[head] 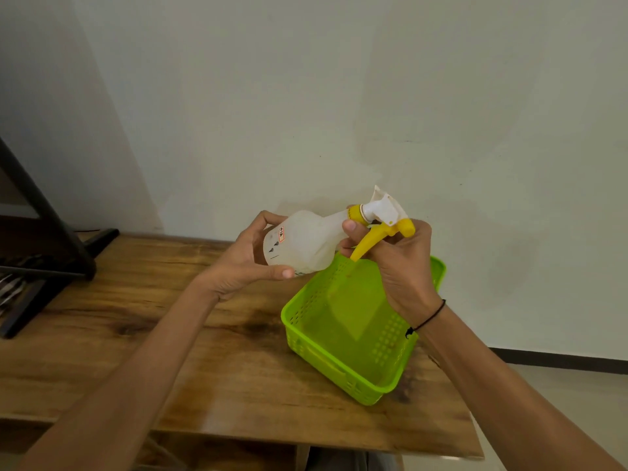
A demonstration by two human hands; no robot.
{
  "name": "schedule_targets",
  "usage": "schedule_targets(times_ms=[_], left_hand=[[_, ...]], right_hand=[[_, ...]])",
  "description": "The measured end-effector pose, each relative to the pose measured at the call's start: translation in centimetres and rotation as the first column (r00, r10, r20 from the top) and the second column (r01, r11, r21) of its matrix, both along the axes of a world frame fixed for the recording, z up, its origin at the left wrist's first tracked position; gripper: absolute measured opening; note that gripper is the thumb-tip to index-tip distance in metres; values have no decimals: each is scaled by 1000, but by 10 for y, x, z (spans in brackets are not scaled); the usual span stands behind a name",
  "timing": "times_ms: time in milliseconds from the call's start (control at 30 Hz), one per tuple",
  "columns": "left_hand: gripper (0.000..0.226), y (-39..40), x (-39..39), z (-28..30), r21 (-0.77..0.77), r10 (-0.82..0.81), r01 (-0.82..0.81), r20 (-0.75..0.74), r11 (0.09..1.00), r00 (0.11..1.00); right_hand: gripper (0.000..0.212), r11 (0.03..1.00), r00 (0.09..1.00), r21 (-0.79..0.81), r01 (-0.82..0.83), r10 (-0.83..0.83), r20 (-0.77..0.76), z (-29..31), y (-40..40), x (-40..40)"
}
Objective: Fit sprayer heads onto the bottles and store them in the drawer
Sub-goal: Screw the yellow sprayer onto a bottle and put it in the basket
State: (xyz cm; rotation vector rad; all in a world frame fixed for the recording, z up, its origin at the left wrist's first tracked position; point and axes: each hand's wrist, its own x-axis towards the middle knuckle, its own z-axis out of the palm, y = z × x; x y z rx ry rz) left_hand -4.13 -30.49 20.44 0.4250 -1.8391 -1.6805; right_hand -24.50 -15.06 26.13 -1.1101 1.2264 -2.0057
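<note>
Above green perforated basket: left hand cups translucent bottle; right hand grip pinches yellow sprayer head, seemingly seated.

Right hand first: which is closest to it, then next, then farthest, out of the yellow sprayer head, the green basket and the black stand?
From the right hand:
1. Yellow sprayer head: in its grip, on the bottle.
2. Green basket: just below it, on the table.
3. Black stand: far off at the left edge.

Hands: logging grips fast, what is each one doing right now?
Left hand: closed around the body of the spray bottle, held tilted above the table.
Right hand: closed on the yellow sprayer head at the bottle's neck.
</note>
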Motion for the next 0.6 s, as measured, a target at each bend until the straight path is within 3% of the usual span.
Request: schedule_targets(times_ms=[200, 433, 600], left_hand=[[78, 2, -38, 33, -221, 24, -3, 94, 975, 995], [92, 21, -101, 36, -559, 172, 51, 339, 827, 925], [103, 18, -117, 16, -610, 245, 81, 432, 788, 868]], right_hand=[[8, 997, 988, -60, 45, -53, -142, 31, 4, -30], [10, 992, 908, 74, 106, -66, -413, 42, 2, -76], [20, 971, 894, 187, 148, -50, -446, 20, -3, -92]])
